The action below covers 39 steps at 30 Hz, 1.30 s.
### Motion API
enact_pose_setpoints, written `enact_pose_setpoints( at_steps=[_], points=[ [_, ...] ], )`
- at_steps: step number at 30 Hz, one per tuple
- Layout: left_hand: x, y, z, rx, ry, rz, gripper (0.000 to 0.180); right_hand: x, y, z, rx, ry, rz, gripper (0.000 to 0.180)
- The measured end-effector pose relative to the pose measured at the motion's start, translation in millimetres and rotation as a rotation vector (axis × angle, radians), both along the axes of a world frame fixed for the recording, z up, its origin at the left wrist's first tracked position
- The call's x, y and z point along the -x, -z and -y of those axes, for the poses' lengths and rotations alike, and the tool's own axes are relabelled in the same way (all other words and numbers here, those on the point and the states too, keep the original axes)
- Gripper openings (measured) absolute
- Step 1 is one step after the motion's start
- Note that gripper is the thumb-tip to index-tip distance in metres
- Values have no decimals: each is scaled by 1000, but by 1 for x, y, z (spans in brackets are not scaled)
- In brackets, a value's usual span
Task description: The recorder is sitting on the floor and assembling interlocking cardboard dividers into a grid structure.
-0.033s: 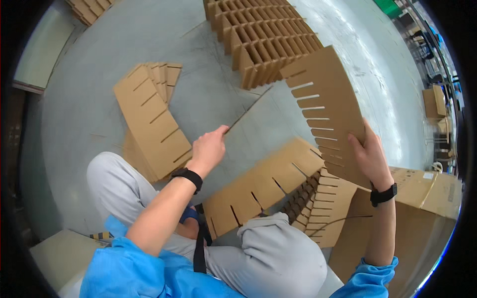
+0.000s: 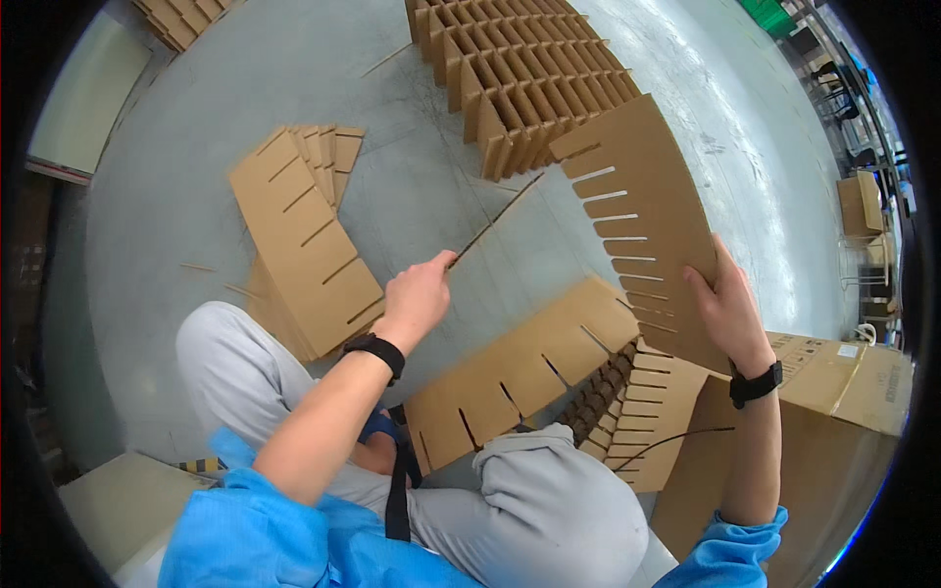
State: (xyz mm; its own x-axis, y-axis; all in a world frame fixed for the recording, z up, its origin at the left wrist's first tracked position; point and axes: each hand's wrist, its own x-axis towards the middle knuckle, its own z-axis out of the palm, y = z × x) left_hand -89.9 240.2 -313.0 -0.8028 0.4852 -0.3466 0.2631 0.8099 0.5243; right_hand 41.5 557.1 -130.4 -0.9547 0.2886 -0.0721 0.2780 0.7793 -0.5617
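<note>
A: What does each hand hold?
B: The left hand (image 2: 417,299) pinches a thin edge-on brown cardboard strip (image 2: 495,218), its long axis running toward the assembled cardboard grid (image 2: 520,78). The right hand (image 2: 725,309) clasps a slotted brown cardboard divider (image 2: 642,211), just right of the strip.

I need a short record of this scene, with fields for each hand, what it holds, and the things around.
left hand: pinches the near end of a thin cardboard strip seen edge-on
right hand: grips the lower edge of a slotted cardboard panel, held up and tilted
on the lap: another slotted panel
floor, left: stack of slotted panels
floor, far: assembled cardboard grid
right side: cardboard boxes
wrists: black bands on both
</note>
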Motion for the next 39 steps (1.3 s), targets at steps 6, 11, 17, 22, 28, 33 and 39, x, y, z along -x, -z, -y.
enact_pose_setpoints(
  at_steps=[6, 11, 17, 22, 28, 33, 39],
  points=[
    [4, 9, 2, -89, -64, 22, 30, 38, 10, 14, -110, -103, 231, 37],
    [-1, 14, 1, -115, -54, -17, 28, 54, 26, 20, -255, -147, 322, 35],
    [3, 15, 5, -143, -107, -25, 29, 72, 60, 34, -396, -185, 425, 28],
    [-22, -28, -3, -418, -14, -564, 36, 64, 73, 31, -355, -219, 538, 25],
    [-137, 43, -33, -197, 223, -27, 69, 67, 66, 39, -284, -122, 501, 27],
    [-147, 47, -21, 166, 346, 219, 93, 29, 58, 28, -100, -18, 452, 28],
    [-163, 62, -22, 185, 424, 81, 96, -20, 62, 6, -216, 63, 658, 25]
  ],
)
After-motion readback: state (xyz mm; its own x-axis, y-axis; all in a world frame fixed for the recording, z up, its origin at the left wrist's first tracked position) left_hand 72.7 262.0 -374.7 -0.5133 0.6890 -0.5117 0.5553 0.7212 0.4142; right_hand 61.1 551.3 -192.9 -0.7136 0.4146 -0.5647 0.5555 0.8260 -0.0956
